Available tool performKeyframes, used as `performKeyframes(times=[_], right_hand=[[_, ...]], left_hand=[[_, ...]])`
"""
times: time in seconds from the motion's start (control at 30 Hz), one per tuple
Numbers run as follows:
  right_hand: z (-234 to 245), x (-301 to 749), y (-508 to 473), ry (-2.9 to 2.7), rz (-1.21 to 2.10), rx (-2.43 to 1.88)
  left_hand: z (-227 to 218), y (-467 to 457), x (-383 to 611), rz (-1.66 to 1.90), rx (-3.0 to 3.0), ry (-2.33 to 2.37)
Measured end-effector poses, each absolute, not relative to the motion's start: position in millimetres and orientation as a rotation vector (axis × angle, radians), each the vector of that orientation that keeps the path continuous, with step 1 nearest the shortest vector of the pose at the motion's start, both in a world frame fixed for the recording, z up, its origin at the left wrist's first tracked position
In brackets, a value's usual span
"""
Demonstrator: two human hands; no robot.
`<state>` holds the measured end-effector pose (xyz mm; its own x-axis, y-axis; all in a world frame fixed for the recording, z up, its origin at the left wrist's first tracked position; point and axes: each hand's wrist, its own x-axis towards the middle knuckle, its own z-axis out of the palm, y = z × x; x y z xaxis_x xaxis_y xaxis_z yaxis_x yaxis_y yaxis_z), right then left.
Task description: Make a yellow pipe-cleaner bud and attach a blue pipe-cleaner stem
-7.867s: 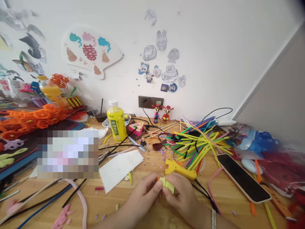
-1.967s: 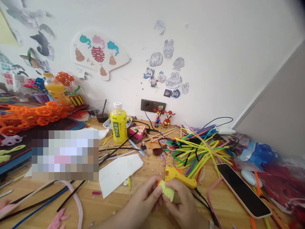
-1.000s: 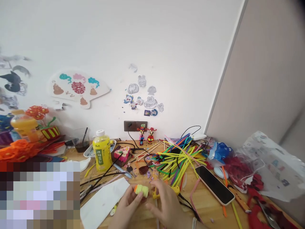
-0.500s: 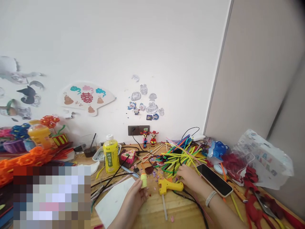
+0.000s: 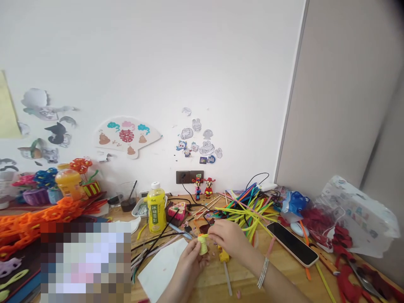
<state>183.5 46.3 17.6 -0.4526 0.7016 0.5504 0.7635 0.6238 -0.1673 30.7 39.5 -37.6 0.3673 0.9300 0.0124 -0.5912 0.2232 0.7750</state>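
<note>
My left hand (image 5: 189, 263) is closed on a small yellow fuzzy coil (image 5: 202, 245) with an orange tip and holds it upright above the wooden desk (image 5: 284, 282). My right hand (image 5: 227, 238) is just to its right, fingers pinched at the coil's top on what looks like a thin yellow pipe cleaner (image 5: 205, 235). A bracelet sits on my right wrist. A yellow glue gun (image 5: 224, 255) lies under my right hand, mostly hidden.
A heap of coloured pipe cleaners (image 5: 249, 208) lies behind my right hand, with a phone (image 5: 292, 248) to its right. A yellow bottle (image 5: 156, 213), white paper (image 5: 164, 267), orange craft pieces (image 5: 38, 216) and a plastic bag (image 5: 356, 219) crowd the desk.
Earlier both hands worked the yellow coil. My right hand then reached to the pipe cleaner heap and has come back to the coil. The camera has tilted up.
</note>
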Motion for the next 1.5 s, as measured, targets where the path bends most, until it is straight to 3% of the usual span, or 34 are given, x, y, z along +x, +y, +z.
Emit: performKeyframes(times=[0.27, 0.9, 1.23, 1.5], right_hand=[[3.4, 172.9, 47.7, -2.262, -0.048, -1.123], [23.0, 172.7, 47.5, -2.271, 0.109, -1.315], [51.9, 252.2, 56.1, -2.130, 0.064, -1.753], [52.0, 297.2, 65.6, -2.118, 0.172, -1.831]], left_hand=[[-36.1, 36.9, 30.4, 1.185, 0.843, 0.577], [-38.4, 40.9, 26.6, 1.201, 0.865, 0.646], [-42.1, 43.5, 27.3, 1.188, 0.855, 0.748], [-38.4, 39.7, 28.4, 1.145, 0.905, 0.762]])
